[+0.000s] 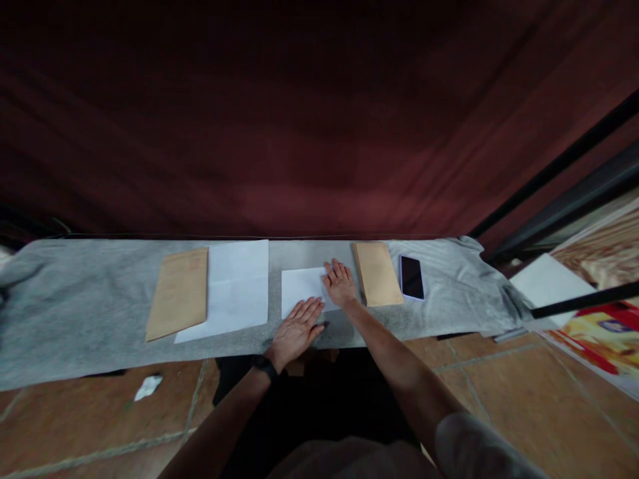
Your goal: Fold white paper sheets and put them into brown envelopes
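A small white sheet, perhaps folded paper [298, 285], lies flat on the grey cloth between my hands. My left hand [295, 330], with a dark band at the wrist, rests palm down on its near edge, fingers extended. At the sheet's right end, my right hand [340, 284] also lies palm down with its fingers spread. Just right of that hand sits a stack of brown envelopes [382, 274]. Farther left are larger white sheets [238, 286], partly under another brown envelope [180, 291].
A phone [412, 277] lies right of the envelope stack on the grey cloth [90, 299]. Dark red fabric hangs behind. Black bars and a colourful printed box [609, 336] stand at right. A crumpled white scrap [148, 387] is on the tiled floor.
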Demonstrator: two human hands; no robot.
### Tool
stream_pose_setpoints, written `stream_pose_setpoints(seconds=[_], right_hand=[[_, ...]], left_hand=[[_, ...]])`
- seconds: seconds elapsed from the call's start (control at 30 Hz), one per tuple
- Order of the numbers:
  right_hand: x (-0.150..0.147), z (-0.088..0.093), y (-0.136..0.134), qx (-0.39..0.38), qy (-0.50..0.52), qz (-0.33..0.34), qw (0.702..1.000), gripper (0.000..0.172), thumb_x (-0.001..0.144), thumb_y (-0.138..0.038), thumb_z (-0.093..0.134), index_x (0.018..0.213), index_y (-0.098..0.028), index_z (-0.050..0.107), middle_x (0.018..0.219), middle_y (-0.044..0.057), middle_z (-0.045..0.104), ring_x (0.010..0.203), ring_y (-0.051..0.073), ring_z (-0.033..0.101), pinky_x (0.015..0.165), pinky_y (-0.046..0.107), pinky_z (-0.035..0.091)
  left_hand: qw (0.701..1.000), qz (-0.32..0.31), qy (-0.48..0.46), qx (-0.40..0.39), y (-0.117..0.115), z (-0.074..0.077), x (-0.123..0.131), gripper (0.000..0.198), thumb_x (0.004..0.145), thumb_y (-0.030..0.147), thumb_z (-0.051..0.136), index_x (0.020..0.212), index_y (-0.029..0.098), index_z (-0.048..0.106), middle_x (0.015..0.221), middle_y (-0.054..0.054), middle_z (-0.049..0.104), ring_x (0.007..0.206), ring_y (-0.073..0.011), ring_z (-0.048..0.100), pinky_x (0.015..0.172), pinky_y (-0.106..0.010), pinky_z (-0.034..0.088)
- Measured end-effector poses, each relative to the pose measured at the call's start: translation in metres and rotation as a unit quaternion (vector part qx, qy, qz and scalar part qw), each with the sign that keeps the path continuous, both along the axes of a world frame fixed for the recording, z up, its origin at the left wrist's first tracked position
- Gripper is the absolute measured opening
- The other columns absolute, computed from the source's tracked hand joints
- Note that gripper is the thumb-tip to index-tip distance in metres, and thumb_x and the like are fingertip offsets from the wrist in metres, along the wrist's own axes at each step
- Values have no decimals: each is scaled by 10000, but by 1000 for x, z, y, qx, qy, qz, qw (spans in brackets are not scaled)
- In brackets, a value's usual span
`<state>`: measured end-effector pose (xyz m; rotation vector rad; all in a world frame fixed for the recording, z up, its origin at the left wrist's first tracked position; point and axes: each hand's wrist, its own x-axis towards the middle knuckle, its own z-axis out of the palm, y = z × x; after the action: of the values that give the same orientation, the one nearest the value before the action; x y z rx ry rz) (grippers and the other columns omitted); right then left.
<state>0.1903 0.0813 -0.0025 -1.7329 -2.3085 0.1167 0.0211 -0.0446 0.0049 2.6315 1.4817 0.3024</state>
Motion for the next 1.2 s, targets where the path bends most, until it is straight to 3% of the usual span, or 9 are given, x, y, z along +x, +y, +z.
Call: stream_pose_setpoints(seconds=[0.17, 0.23, 0.33, 0.43, 0.57, 0.7, 0.93, 1.2], right_hand=[[5, -2, -22, 22, 6, -6, 1000, 543, 1077, -325, 341, 1571, -103, 375, 1637, 163, 338, 1513, 279, 334, 1235, 478, 234], [8, -6, -38, 29, 11, 37, 999, 533, 1071, -321, 357, 1579, -159, 373, 1651, 125, 321, 1513, 267, 339, 1239, 477, 236], [12, -12, -57, 17, 12, 43, 999, 526, 1072, -350, 370, 1576, -200, 383, 1655, 109, 322, 1509, 258, 351, 1236, 479, 247], [14, -12, -64, 8, 10, 24, 1000, 535, 1071, -365, 383, 1578, -192, 379, 1657, 120, 314, 1515, 268, 339, 1239, 488, 237], [13, -10, -64, 8, 13, 17, 1000, 533, 1067, -342, 391, 1583, -205, 371, 1653, 117, 319, 1522, 264, 327, 1242, 495, 227], [12, -8, -64, 22, 16, 14, 1000, 531, 1067, -365, 400, 1574, -209, 389, 1650, 114, 329, 1512, 275, 343, 1232, 491, 249], [13, -7, -65, 27, 22, 16, 999, 528, 1064, -378, 406, 1564, -207, 410, 1644, 111, 344, 1494, 289, 373, 1230, 495, 253], [12, -10, -65, 30, 21, 3, 999, 541, 1052, -393, 436, 1566, -227, 407, 1658, 116, 321, 1502, 300, 353, 1220, 506, 268]], left_hand=[[1000, -1, 0, 9, 0, -4, -2, 592, 1054, 487, 308, 1555, 184, 395, 1614, -79, 419, 1520, -210, 340, 1269, -442, 255], [1000, -1, -6, 9, 0, -7, -3, 581, 1058, 463, 298, 1558, 181, 388, 1611, -81, 424, 1516, -205, 347, 1267, -438, 266], [999, 43, -20, 5, 3, -10, 0, 582, 1063, 414, 256, 1565, 141, 367, 1619, -108, 407, 1522, -207, 333, 1257, -432, 290], [993, 116, -36, 4, 19, -10, 10, 594, 1058, 384, 232, 1573, 110, 344, 1633, -132, 372, 1544, -229, 283, 1258, -454, 279], [985, 165, -44, -2, 51, -8, 26, 596, 1045, 368, 224, 1588, 143, 326, 1635, -113, 374, 1555, -242, 251, 1271, -492, 220], [979, 201, -38, 3, 71, -11, 19, 608, 1041, 383, 215, 1583, 137, 338, 1636, -112, 371, 1557, -243, 245, 1273, -482, 200], [961, 270, -45, 44, 63, -19, -15, 652, 1033, 421, 241, 1570, 65, 340, 1630, -180, 355, 1544, -299, 276, 1254, -522, 243], [935, 337, -71, 77, 53, -26, -11, 697, 1027, 457, 262, 1570, 23, 313, 1633, -226, 330, 1537, -343, 281, 1244, -554, 259]])
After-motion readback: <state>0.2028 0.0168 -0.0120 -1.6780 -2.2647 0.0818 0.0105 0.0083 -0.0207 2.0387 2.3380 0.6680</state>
